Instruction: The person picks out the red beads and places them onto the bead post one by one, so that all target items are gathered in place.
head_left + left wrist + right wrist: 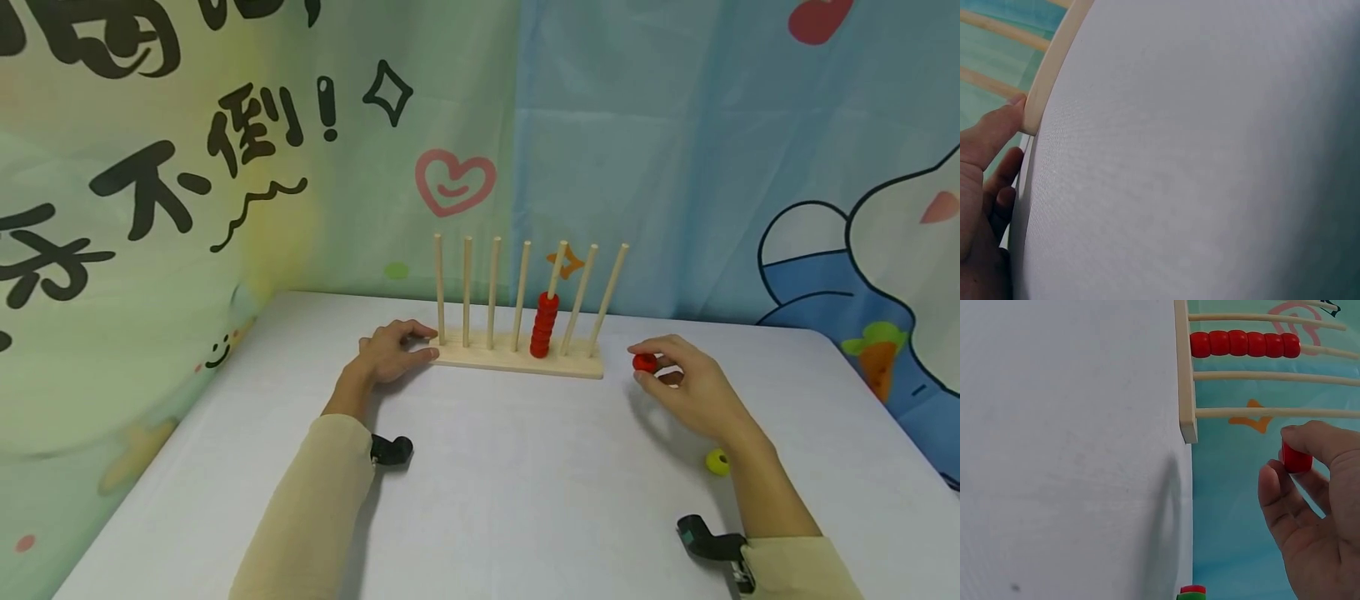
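A pale wooden peg rack (517, 360) with several upright rods stands near the back of the white table. A stack of red beads (543, 325) is threaded on one rod, right of the middle. My left hand (393, 352) holds the left end of the rack's base, thumb (1004, 125) at the front corner and fingers partly hidden behind. Off the rack's right end, my right hand (686, 383) pinches a single red bead (1297, 459) between thumb and fingers, above the table.
A yellow-green bead (717, 462) lies on the table beside my right wrist. At the bottom of the right wrist view, a green and red item (1192, 592) peeks in. A printed cloth backdrop (615, 150) hangs behind the table (495, 483).
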The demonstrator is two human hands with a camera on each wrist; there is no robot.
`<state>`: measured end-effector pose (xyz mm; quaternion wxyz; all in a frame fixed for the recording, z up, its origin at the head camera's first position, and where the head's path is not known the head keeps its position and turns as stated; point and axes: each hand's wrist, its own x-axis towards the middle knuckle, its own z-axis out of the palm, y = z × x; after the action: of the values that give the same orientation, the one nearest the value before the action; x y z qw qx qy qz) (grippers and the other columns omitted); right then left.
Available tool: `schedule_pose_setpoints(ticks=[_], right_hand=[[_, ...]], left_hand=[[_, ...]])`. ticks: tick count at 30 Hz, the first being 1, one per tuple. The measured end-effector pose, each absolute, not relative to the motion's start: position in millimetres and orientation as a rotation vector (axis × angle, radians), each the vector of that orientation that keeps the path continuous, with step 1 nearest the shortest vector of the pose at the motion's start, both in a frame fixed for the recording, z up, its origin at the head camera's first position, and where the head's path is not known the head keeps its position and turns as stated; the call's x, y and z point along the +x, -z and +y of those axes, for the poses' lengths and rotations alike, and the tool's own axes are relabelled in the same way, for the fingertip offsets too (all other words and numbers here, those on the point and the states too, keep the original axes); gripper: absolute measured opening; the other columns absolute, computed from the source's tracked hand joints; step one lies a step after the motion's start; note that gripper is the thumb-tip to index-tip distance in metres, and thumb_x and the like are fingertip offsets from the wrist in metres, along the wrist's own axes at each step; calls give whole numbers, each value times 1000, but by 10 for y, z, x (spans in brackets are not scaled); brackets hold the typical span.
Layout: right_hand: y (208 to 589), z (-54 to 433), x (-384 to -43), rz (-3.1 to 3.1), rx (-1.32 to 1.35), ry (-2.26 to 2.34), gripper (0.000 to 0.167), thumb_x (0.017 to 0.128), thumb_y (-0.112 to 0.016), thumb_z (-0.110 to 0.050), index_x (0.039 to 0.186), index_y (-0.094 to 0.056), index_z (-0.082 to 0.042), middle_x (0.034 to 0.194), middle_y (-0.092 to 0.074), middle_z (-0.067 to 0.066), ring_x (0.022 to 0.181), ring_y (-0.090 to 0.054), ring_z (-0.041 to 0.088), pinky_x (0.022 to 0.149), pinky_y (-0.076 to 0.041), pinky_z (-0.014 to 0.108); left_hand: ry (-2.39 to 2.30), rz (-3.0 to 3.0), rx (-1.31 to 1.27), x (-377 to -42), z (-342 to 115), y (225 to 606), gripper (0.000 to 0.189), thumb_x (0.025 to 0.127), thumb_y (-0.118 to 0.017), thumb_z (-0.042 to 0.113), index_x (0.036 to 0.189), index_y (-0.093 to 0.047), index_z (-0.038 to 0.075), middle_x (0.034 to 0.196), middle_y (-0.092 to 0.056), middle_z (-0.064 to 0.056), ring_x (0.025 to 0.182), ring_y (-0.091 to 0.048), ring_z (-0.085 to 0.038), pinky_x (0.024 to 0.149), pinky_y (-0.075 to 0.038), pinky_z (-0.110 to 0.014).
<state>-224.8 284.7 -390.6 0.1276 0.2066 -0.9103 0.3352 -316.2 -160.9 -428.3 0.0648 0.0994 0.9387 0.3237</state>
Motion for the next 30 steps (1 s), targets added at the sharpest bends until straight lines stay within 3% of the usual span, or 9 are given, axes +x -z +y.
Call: schedule_pose_setpoints(ticks=[16, 25, 30], right_hand=[[3776, 2733, -2219, -2597, 569, -1125, 33, 90, -71, -6, 122, -64, -13, 113, -64, 4, 93, -60, 14, 77, -51, 15], [3506, 2492, -2061, -2531, 614, -1223, 34, 86, -69, 10, 118, -64, 0, 111, -63, 14, 91, -63, 27, 78, -52, 16], [3425, 2416, -2031, -2500, 656, -1207, 35, 86, -68, 11, 119, -63, 2, 113, -62, 15, 91, -63, 26, 78, -52, 16]], left_hand=[[-978, 2841, 312, -3158, -1609, 4284, 41, 91, -66, 49, 127, -63, 30, 138, -55, 0, 126, -43, -30, 100, -21, -55], [-971, 2843, 306, -3167, -1608, 4288, 40, 91, -66, 50, 126, -63, 31, 136, -55, 1, 127, -43, -29, 101, -21, -55], [-983, 2839, 304, -3153, -1612, 4285, 40, 91, -66, 49, 127, -63, 30, 137, -55, 0, 127, -43, -29, 101, -20, -56]])
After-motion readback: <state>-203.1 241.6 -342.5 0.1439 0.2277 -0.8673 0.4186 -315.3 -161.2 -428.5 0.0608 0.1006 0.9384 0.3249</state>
